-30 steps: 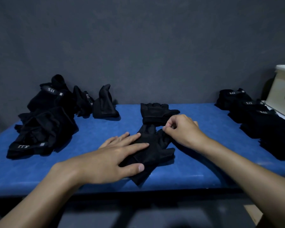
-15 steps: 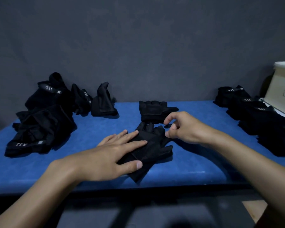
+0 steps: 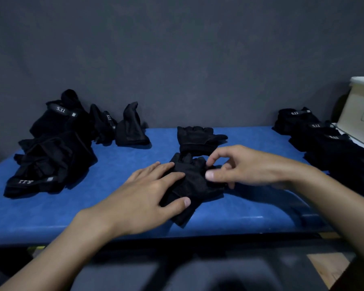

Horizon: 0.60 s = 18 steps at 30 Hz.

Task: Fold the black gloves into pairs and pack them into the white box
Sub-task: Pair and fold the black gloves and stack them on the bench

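A black fingerless glove (image 3: 194, 181) lies flat in the middle of the blue table (image 3: 114, 208). My left hand (image 3: 143, 196) presses on its left side with straight fingers. My right hand (image 3: 237, 164) hovers at the glove's right edge, fingers loosely spread, thumb and forefinger apart and touching or just above the fabric. A second black glove (image 3: 198, 139) lies just behind it. The white box (image 3: 359, 110) stands at the far right edge, partly cut off.
A loose heap of black gloves (image 3: 55, 148) covers the table's left side, with one more glove (image 3: 130, 127) standing behind it. Folded glove pairs (image 3: 332, 141) are stacked at the right, next to the box. A dark grey wall backs the table.
My right hand let go of the pinch at the glove's finger end and opened, shifting slightly toward the glove's right edge. My left hand stayed pressed on the glove.
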Motion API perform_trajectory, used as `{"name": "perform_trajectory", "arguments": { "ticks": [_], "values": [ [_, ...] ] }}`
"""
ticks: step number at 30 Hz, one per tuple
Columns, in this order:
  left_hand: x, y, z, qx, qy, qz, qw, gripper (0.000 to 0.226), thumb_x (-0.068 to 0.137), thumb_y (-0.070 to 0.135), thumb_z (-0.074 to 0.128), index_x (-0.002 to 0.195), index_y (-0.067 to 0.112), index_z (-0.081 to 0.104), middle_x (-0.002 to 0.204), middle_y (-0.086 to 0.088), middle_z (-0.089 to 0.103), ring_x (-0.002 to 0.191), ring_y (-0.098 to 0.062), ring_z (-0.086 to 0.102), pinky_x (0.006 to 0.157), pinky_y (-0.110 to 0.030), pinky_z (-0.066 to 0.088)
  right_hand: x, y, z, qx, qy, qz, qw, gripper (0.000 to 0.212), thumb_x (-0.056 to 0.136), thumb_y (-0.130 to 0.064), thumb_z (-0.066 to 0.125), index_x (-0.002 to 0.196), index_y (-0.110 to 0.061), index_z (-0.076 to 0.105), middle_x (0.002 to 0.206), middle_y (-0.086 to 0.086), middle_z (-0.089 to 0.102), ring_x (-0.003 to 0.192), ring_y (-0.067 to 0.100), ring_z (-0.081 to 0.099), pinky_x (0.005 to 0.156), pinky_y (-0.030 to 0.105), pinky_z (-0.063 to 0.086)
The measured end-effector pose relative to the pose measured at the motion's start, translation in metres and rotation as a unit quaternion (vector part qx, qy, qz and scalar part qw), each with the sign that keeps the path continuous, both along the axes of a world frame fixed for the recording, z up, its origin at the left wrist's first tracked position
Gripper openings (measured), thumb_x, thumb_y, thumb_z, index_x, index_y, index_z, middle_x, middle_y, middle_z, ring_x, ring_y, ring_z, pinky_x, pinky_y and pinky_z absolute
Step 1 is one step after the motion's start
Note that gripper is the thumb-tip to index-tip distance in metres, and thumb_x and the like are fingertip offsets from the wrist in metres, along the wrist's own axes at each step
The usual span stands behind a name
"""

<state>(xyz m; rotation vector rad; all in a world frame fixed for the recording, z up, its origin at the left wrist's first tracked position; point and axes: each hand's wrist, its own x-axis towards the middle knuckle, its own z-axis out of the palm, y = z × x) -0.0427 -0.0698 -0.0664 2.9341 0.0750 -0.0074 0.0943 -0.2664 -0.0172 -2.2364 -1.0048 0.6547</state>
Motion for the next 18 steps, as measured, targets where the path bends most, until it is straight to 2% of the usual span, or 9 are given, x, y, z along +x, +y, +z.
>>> {"name": "perform_trajectory", "arguments": {
  "ticks": [3,5,7,9,10,12,15,18],
  "values": [
    [0.001,-0.005,0.002,0.012,-0.011,0.003,1.000,0.093,0.068,0.085,0.008,0.152,0.045,0.019,0.162,0.017,0.009,0.149,-0.007,0.005,0.122,-0.031,0.008,0.003,-0.002,-0.008,0.026,0.028,0.010,0.999,0.025,0.084,-0.020,0.074,0.105,-0.020,0.060,0.066,-0.002,0.060,0.063,0.010,0.052,0.072,0.029,0.043],
    [0.000,-0.008,0.007,0.014,-0.014,0.003,1.000,0.089,0.071,0.084,0.008,0.149,0.045,0.024,0.157,0.020,0.018,0.144,-0.004,0.015,0.119,-0.029,0.013,0.010,-0.003,-0.013,0.038,0.013,-0.014,0.999,0.021,0.086,-0.014,0.071,0.102,-0.022,0.059,0.066,-0.003,0.059,0.063,0.011,0.050,0.069,0.029,0.042],
    [-0.002,-0.010,0.013,-0.007,-0.023,-0.008,1.000,0.077,0.077,0.082,0.012,0.143,0.049,0.034,0.143,0.026,0.031,0.133,0.000,0.027,0.114,-0.029,0.021,0.019,-0.005,-0.018,0.045,-0.026,-0.044,0.998,0.018,0.087,-0.012,0.066,0.099,-0.023,0.060,0.068,-0.004,0.060,0.063,0.010,0.050,0.066,0.029,0.042],
    [-0.001,-0.011,0.016,-0.040,-0.057,-0.014,0.997,0.066,0.080,0.079,0.014,0.132,0.052,0.045,0.123,0.029,0.041,0.120,0.003,0.038,0.106,-0.032,0.029,0.026,-0.006,-0.023,0.065,-0.063,-0.064,0.994,0.016,0.087,-0.012,0.063,0.098,-0.024,0.061,0.078,0.000,0.064,0.068,0.011,0.053,0.070,0.028,0.045],
    [0.001,-0.009,0.016,-0.055,-0.088,-0.010,0.995,0.062,0.081,0.078,0.016,0.127,0.052,0.049,0.116,0.027,0.043,0.115,0.003,0.041,0.103,-0.033,0.032,0.026,-0.006,-0.024,0.081,-0.093,-0.066,0.990,0.015,0.088,-0.015,0.064,0.098,-0.025,0.062,0.087,0.000,0.066,0.075,0.012,0.057,0.073,0.025,0.046],
    [0.006,-0.004,0.010,-0.078,-0.153,0.008,0.985,0.057,0.084,0.073,0.023,0.123,0.045,0.054,0.110,0.024,0.044,0.111,-0.001,0.045,0.101,-0.036,0.038,0.022,-0.005,-0.024,0.110,-0.151,-0.045,0.981,0.016,0.088,-0.024,0.067,0.103,-0.028,0.063,0.100,-0.011,0.065,0.094,0.005,0.060,0.078,0.013,0.043],
    [0.011,0.001,0.004,-0.095,-0.164,0.001,0.982,0.060,0.086,0.069,0.031,0.131,0.036,0.052,0.118,0.025,0.045,0.112,-0.002,0.048,0.100,-0.037,0.042,0.011,-0.003,-0.025,0.117,-0.140,0.024,0.983,0.038,0.084,-0.037,0.071,0.120,-0.032,0.059,0.116,-0.022,0.061,0.112,-0.009,0.053,0.091,0.007,0.039],
    [0.009,0.000,0.000,-0.051,-0.089,-0.010,0.995,0.080,0.080,0.077,0.023,0.146,0.036,0.037,0.147,0.027,0.032,0.128,-0.003,0.039,0.111,-0.025,0.029,0.006,-0.006,-0.029,0.020,-0.128,0.075,0.989,0.075,0.079,-0.054,0.070,0.144,-0.035,0.038,0.144,-0.022,0.042,0.130,-0.005,0.041,0.110,0.021,0.035]
  ]
}}
